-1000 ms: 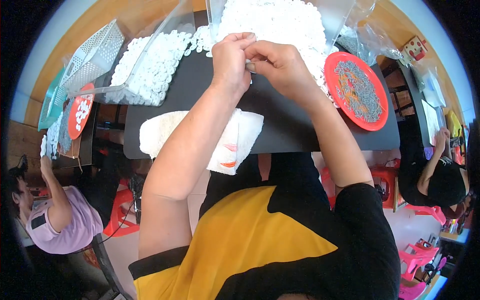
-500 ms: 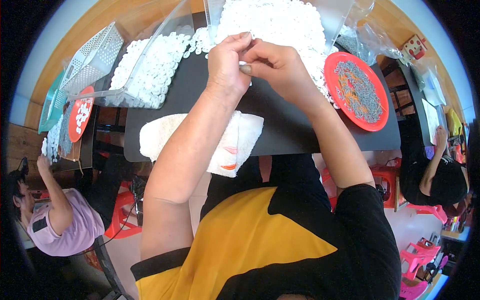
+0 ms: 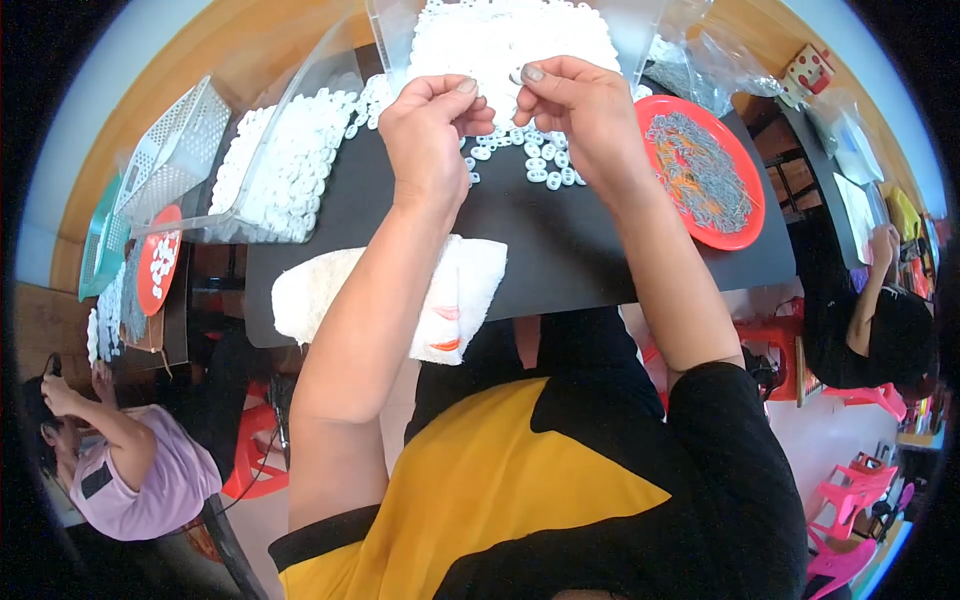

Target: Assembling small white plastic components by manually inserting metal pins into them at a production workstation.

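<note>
Both my hands are raised over the far part of the dark table, a short gap between them. My left hand (image 3: 432,125) has its thumb pressed on the curled fingers; whatever is in that pinch is hidden. Thumb and forefinger of my right hand (image 3: 590,115) pinch a small white plastic piece (image 3: 516,75), of which only an edge shows. Below the hands lie several loose white oval pieces with holes (image 3: 537,163). Behind them, a clear bin holds a large heap of white pieces (image 3: 510,35).
A red plate (image 3: 752,225) of thin grey and orange bits sits at the right, near a clear plastic bag (image 3: 715,70). At the left is another clear bin (image 3: 215,228) of white pieces. A white towel (image 3: 320,285) lies along the near edge. Other people sit at both sides.
My hands, together before, have moved apart, the right one to the right. Loose white pieces now show between them. The person at the left has raised a hand toward the head.
</note>
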A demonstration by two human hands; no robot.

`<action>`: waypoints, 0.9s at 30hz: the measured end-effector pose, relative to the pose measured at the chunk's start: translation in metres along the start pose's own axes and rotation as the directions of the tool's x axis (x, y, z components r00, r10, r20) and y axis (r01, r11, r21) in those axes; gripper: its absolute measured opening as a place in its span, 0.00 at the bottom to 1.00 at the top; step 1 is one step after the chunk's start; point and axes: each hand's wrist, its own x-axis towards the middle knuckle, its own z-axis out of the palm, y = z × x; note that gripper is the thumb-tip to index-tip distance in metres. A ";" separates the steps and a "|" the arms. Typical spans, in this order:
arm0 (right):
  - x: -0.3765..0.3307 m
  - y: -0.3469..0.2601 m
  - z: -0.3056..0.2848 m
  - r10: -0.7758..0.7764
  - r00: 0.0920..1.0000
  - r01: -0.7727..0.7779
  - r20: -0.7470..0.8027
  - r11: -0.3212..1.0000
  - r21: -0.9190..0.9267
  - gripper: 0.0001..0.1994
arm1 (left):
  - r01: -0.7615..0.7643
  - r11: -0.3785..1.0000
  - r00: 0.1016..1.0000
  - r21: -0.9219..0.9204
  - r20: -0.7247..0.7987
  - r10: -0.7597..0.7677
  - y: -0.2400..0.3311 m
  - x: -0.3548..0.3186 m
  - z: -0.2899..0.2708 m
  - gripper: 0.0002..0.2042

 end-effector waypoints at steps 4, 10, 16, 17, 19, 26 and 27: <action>0.004 0.004 -0.006 0.032 0.999 -0.033 0.013 0.992 0.121 0.08 | -0.043 0.998 0.998 0.036 0.051 0.041 0.003 -0.004 0.003 0.04; 0.003 0.002 -0.004 0.046 0.998 -0.050 0.030 0.988 0.145 0.09 | -0.089 0.994 0.995 0.061 0.044 0.086 0.004 -0.006 0.005 0.05; 0.002 0.000 -0.003 0.040 0.998 -0.046 0.049 0.991 0.124 0.08 | -0.123 0.991 0.991 0.053 0.055 0.120 0.004 -0.007 0.005 0.04; 0.002 0.000 -0.003 0.040 0.998 -0.046 0.050 0.991 0.125 0.08 | -0.130 0.990 0.990 0.053 0.058 0.127 0.004 -0.007 0.005 0.04; 0.002 0.001 -0.003 0.036 0.998 -0.042 0.059 0.994 0.104 0.08 | -0.133 0.990 0.990 0.052 0.062 0.130 0.003 -0.007 0.005 0.04; 0.000 0.001 -0.001 0.009 0.998 -0.015 0.069 0.995 0.095 0.08 | -0.162 0.984 0.984 0.074 0.084 0.156 0.004 -0.008 0.005 0.03; 0.001 0.001 -0.001 0.014 0.998 -0.021 0.068 0.995 0.098 0.08 | -0.162 0.984 0.984 0.074 0.084 0.156 0.004 -0.007 0.004 0.03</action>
